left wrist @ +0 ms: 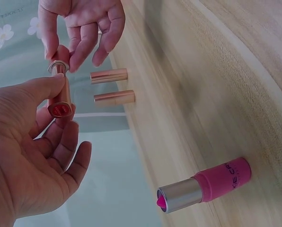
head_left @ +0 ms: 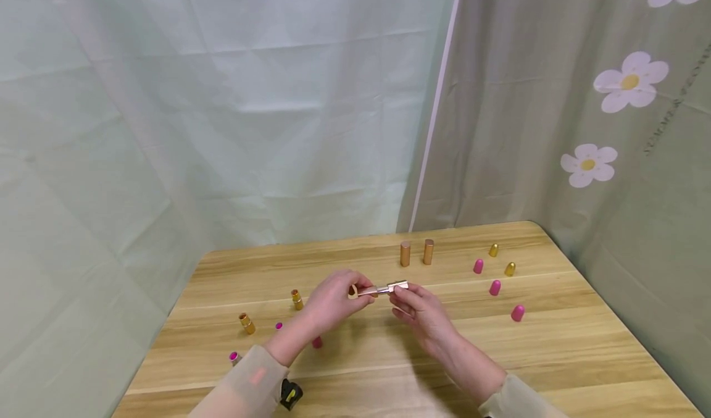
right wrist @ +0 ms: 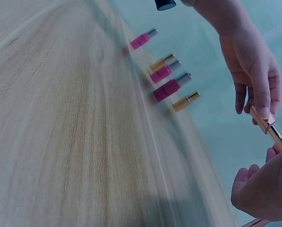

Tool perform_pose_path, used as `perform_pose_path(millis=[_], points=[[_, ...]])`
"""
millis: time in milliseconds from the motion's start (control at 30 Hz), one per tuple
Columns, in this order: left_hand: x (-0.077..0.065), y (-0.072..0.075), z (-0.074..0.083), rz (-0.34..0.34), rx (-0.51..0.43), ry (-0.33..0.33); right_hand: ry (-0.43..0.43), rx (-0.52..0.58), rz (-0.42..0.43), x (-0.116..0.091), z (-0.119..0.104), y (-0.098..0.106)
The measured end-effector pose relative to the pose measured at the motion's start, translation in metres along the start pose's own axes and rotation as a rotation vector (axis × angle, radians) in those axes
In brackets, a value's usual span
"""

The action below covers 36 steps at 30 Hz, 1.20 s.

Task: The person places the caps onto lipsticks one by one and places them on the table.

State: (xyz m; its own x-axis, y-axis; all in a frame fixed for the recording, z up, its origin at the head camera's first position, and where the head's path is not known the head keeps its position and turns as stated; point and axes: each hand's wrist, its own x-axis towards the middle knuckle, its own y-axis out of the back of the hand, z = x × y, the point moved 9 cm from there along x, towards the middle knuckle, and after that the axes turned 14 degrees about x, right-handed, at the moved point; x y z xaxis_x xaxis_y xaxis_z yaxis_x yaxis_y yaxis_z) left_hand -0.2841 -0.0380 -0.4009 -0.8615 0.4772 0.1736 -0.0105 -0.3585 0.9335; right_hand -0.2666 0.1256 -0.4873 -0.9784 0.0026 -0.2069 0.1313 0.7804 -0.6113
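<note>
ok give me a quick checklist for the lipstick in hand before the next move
1. Left hand grips the red-labelled end of the rose-gold lipstick: ok
2. Right hand holds its other end: ok
3. Both ends closed together: not ok, a silver section shows between them
4. Rose-gold tubes at the back standing upright: ok
5. Pink caps and gold caps apart from both hands: ok
6. Lipstick tip undamaged: cannot tell, it is not visible
</note>
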Motion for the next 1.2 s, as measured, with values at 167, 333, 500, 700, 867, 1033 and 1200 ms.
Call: perform_pose_path(millis=[167,333,500,700,867,1033,1200], points=[[-0.001,-0.001,-0.001,-0.009,-0.017,0.003,-0.014,0.007,-0.010,0.000,0.002,-0.001],[-0.001,-0.002,-0.001,-0.011,-0.010,0.001,-0.013,0.013,-0.032,-0.001,0.002,-0.004],[-0.001,-0.003,0.000,-0.016,-0.011,-0.002,-0.025,0.015,-0.058,-0.001,0.005,-0.006],[-0.001,-0.004,0.001,-0.025,-0.011,0.006,-0.042,-0.004,-0.080,-0.002,0.007,-0.009],[-0.001,-0.003,0.003,-0.031,-0.004,0.004,-0.049,-0.013,-0.083,-0.003,0.007,-0.010],[-0.001,-0.004,0.003,-0.043,-0.004,0.011,-0.035,-0.032,-0.083,-0.003,0.006,-0.011],[0.000,-0.003,0.006,-0.038,0.035,-0.003,0.005,-0.050,-0.085,-0.004,0.004,-0.013]])
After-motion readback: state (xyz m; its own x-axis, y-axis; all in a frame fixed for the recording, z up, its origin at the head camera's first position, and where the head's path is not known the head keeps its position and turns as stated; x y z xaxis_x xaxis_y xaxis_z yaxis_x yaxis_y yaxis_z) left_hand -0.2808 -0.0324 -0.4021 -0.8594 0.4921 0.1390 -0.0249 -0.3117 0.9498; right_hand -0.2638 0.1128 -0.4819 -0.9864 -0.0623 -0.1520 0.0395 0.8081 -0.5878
